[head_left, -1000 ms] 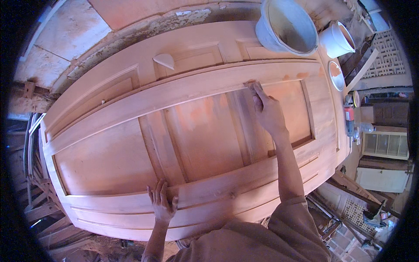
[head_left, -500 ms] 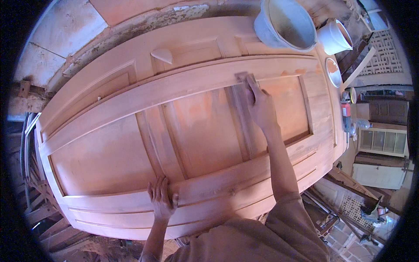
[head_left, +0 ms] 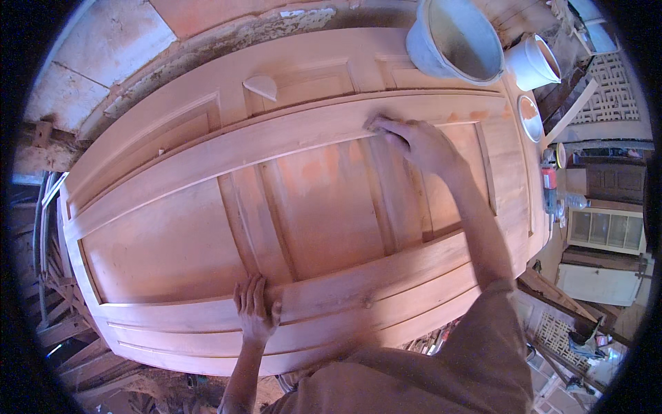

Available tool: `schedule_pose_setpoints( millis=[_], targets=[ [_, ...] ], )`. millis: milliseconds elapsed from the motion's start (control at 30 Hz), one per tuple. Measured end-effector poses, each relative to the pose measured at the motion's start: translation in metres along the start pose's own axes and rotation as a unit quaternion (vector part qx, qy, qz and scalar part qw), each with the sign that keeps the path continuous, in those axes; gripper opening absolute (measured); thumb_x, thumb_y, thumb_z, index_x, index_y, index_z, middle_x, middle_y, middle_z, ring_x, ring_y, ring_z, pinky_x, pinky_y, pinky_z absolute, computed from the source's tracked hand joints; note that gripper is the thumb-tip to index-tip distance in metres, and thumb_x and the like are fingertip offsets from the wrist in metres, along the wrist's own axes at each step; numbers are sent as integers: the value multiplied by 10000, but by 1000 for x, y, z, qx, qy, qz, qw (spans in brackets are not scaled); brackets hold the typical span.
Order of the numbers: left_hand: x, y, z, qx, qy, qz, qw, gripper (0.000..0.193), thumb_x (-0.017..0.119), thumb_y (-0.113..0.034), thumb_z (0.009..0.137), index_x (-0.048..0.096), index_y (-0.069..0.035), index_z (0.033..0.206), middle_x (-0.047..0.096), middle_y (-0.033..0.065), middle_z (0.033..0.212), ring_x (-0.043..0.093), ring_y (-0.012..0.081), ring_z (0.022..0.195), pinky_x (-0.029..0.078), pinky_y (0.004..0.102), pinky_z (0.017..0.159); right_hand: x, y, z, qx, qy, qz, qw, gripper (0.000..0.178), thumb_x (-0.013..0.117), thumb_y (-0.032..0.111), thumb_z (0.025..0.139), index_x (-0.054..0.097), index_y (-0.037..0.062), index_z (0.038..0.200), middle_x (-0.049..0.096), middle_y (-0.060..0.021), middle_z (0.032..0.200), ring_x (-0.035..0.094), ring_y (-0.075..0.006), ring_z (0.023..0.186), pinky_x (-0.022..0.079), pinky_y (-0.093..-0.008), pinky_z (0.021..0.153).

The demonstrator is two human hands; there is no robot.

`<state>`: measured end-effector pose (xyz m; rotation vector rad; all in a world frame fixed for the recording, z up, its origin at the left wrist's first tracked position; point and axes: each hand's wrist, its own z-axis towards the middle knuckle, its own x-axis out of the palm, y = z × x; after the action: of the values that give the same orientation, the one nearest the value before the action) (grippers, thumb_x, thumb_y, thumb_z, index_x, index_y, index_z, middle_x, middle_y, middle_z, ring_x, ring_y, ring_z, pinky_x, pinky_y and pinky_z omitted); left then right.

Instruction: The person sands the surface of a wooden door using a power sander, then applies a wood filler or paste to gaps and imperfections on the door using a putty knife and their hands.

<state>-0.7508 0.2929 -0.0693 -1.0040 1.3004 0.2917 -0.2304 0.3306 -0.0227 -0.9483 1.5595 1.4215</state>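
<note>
A large wooden door [head_left: 172,245] with recessed panels lies flat before me, its surface streaked with orange-pink. My right hand [head_left: 417,141] is closed on a small dark sanding pad [head_left: 374,124], partly covered by the fingers and blurred. It presses the pad on the long rail at the top end of a dusty grey upright between two panels. On the door's near rail my left hand [head_left: 256,312] lies with fingers stretched out, holding nothing. A pale half-round piece [head_left: 262,87] rests on the door's far part.
At the far right of the door stand a big grey bucket [head_left: 424,52], a smaller white bucket [head_left: 525,67] and a round container with orange contents [head_left: 529,117]. A red and grey tool [head_left: 549,186] lies near the right edge. Timber pieces [head_left: 72,321] are piled at the left.
My right hand has moved slightly left along the upright's top end, turning so the forearm slants further right. My left hand stays in place on the near rail.
</note>
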Motion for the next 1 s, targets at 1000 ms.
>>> schedule_pose_setpoints(
  millis=[1000],
  targets=[
    [-1, 1, -1, -12, 6, -18, 1000, 604, 461, -541, 996, 577, -10, 1261, 591, 184, 1326, 533, 361, 1269, 310, 565, 1115, 60, 10, -44, 186, -133, 48, 972, 488, 539, 249, 1006, 462, 170, 1482, 651, -286, 819, 662, -451, 736, 531, -521, 692]
  ],
)
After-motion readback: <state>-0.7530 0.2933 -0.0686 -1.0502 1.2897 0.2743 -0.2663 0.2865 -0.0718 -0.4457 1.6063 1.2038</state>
